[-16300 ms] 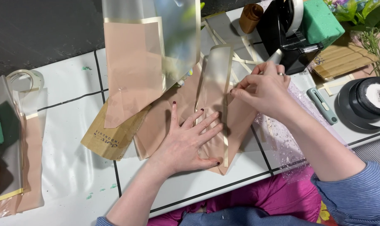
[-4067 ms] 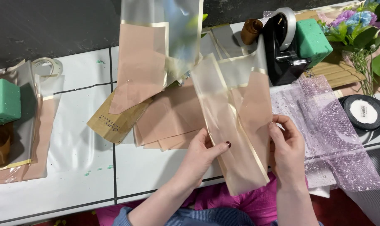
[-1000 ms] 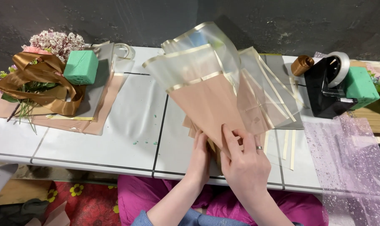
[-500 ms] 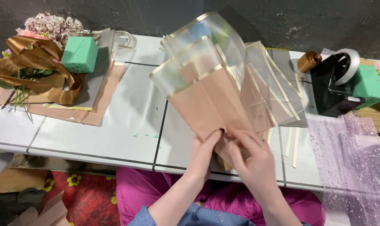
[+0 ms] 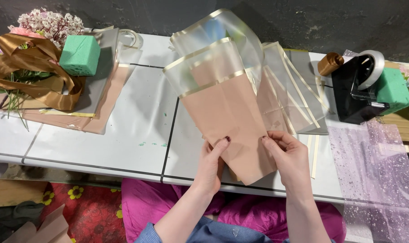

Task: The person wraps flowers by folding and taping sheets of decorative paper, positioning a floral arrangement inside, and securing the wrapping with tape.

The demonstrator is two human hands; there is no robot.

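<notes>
Both hands gripped a fan of wrapping sheets (image 5: 227,112) at its narrow lower end, just above the near edge of the bench (image 5: 123,135). The sheets were peach-brown below and clear above, with a pale gold band across each clear margin.

1. The left hand (image 5: 212,164) held the lower left edge of the front sheet. Its fingers were closed on the paper, thumb on the face, the rest behind and out of sight.
2. The right hand (image 5: 289,157) held the lower right edge. Its fingers (image 5: 276,137) curled over the face of the sheet and pinched it narrowly.
3. Gripping at the gathered base appeared to keep the overlapped sheets from sliding apart, while the clear tops spread upward toward the far edge.
4. The stack was tilted up off the bench, with its lower tip near the front edge. This probably let the layers be aligned by eye.

Further sheets (image 5: 294,96) of the same kind lay flat behind the held fan.

At the left end lay a green foam block (image 5: 80,55) on flat wrapping paper, beside a gold ribbon (image 5: 31,69) and small pale flowers (image 5: 49,24).

At the right end stood a black tape dispenser (image 5: 355,92), a second green block (image 5: 393,90) touching it, and a small roll of gold ribbon (image 5: 329,63). Lilac mesh (image 5: 371,171) draped over the right near corner.
</notes>
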